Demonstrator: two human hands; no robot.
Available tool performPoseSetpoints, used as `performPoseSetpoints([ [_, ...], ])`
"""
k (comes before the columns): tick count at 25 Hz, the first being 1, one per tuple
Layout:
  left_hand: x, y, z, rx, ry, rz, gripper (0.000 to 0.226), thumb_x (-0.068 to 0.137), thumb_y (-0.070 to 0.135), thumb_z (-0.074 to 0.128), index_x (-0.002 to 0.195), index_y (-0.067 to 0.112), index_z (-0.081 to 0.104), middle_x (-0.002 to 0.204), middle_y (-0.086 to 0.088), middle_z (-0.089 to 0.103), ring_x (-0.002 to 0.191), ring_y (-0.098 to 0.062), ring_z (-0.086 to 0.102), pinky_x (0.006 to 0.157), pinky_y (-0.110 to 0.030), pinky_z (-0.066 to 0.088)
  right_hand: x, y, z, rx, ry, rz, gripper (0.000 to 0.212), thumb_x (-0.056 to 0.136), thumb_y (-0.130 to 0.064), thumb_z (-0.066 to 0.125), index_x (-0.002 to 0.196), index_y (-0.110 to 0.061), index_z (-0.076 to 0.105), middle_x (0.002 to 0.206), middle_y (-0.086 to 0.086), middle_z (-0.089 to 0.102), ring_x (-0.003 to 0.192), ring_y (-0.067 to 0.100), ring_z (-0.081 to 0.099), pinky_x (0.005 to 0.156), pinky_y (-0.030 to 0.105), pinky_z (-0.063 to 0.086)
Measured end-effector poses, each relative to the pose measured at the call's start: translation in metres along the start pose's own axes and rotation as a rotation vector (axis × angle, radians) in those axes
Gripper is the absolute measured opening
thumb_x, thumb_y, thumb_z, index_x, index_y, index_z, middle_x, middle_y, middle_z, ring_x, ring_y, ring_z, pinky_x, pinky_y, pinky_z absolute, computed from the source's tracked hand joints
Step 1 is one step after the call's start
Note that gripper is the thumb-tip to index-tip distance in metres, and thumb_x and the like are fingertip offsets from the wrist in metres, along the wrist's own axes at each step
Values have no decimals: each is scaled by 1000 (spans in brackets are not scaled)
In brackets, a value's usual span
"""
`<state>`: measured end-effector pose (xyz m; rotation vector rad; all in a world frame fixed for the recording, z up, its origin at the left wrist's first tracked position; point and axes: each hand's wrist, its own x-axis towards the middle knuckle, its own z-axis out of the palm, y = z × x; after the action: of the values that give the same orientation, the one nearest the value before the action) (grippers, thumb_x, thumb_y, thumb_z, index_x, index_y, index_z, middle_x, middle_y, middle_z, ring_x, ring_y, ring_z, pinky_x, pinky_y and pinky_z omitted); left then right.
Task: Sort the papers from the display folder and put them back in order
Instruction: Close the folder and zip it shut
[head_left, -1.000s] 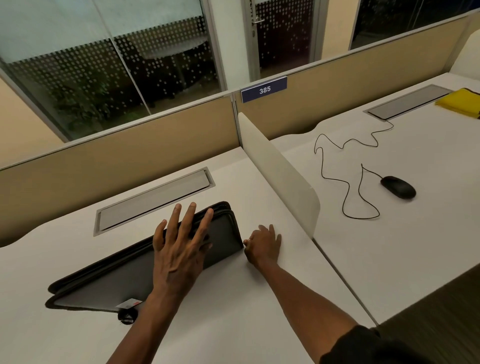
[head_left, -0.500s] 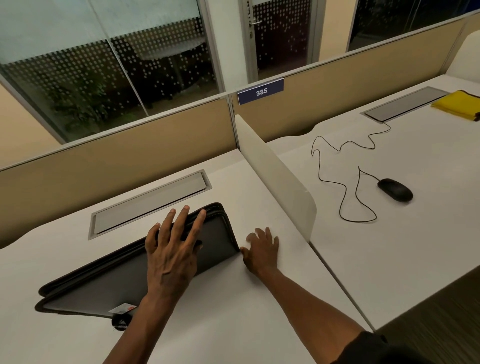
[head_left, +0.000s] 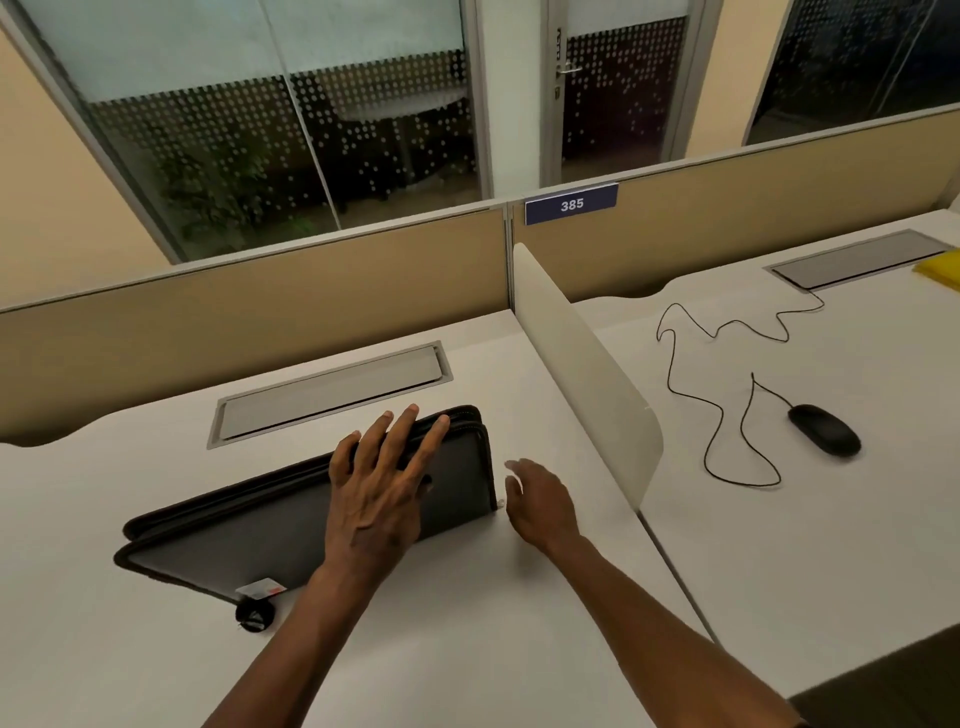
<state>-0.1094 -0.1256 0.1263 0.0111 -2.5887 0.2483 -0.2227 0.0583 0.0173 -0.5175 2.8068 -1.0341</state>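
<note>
1. You are at the very start: the display folder lies closed and flat on the surface, and no papers are in sight. Opening it, taking the sheets out, sorting them and putting them back are all, by my reading, yet to do.

2. Your left hand lies on the folder's right half with fingers straight and spread, their tips reaching its far edge. It presses rather than grasps.

3. Your right hand sits just beside the folder's right-hand corner, fingers loosely extended and gripping nothing. Whether it touches the corner, I cannot tell; a small pale tab shows there.

4. A sticker and a round black piece sit at the folder's near edge.

5. Room is tight on the right: the white divider panel stands near that corner, so the cover would likely swing more freely toward the left or toward you.

6. Beyond the folder lies a recessed cable flap, with bare surface showing in front for laying out sheets.

7. The mouse and its cable lie past the divider, well apart.
</note>
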Motion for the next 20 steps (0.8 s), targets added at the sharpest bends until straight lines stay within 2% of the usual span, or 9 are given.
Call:
performPoseSetpoints([
  [2, 1, 0, -1, -3, -17, -12, 93, 75, 23, 83, 154, 29, 33, 155, -11, 38, 140, -35, 37, 111, -50, 28, 8, -32, -29, 269, 234, 2, 32, 105, -27, 47, 126, -13, 67, 126, 5, 69, 116, 20, 64, 98, 23, 45],
  [4, 1, 0, -1, -35, -20, -24, 92, 74, 24, 83, 153, 28, 35, 155, -8, 39, 140, -34, 38, 112, -48, 27, 13, -66, -60, 359, 362, -95, 32, 104, -34, 49, 122, -16, 69, 122, 0, 71, 110, 9, 65, 91, 16, 46],
  [5, 2, 0, -1, -57, -17, -26, 92, 75, 24, 82, 153, 28, 35, 156, -6, 39, 141, -33, 37, 113, -48, 26, 15, -81, -73, 374, 348, -200, 35, 103, -38, 50, 126, -18, 68, 126, -3, 69, 112, 4, 61, 92, 13, 45],
  [7, 2, -4, 0, -86, 5, -17, 91, 77, 25, 81, 154, 25, 32, 158, -5, 36, 143, -33, 36, 116, -48, 26, 16, -108, -89, 332, 164, -433, 44, 99, -44, 54, 135, -21, 61, 134, -5, 64, 117, 1, 56, 97, 11, 43],
  [9, 2, -7, 3, -70, 18, 3, 89, 81, 28, 79, 154, 23, 28, 160, -7, 32, 146, -34, 31, 118, -50, 26, 17, -120, -91, 199, -15, -583, 49, 97, -43, 56, 141, -23, 56, 134, -3, 64, 115, 8, 60, 99, 19, 49],
  [10, 0, -9, 3, -54, 12, -1, 88, 83, 32, 77, 154, 24, 27, 161, -9, 29, 148, -35, 26, 118, -52, 24, 17, -120, -89, 141, -48, -624, 47, 97, -41, 54, 141, -24, 56, 131, -1, 66, 113, 13, 62, 99, 25, 51],
  [13, -6, -11, 3, -64, 24, -29, 85, 83, 42, 75, 154, 31, 29, 158, -14, 35, 148, -37, 26, 119, -55, 20, 17, -107, -84, 124, -39, -642, 41, 100, -37, 49, 137, -24, 61, 127, 0, 69, 113, 18, 63, 100, 33, 53],
  [17, -34, -39, -7, -88, 97, -181, 88, 76, 37, 83, 150, 18, 39, 142, -12, 52, 138, -33, 42, 117, -50, 25, 11, -117, -72, 169, -4, -711, 34, 97, -25, 54, 126, -19, 70, 116, 1, 74, 104, 16, 68, 94, 24, 54],
  [20, -59, -68, -17, -43, 137, -334, 75, 75, 42, 82, 140, 16, 55, 136, -10, 56, 135, -34, 45, 112, -53, 25, 7, -122, -74, 174, -7, -677, 32, 96, -26, 54, 121, -17, 73, 113, 0, 75, 102, 14, 69, 93, 17, 51],
])
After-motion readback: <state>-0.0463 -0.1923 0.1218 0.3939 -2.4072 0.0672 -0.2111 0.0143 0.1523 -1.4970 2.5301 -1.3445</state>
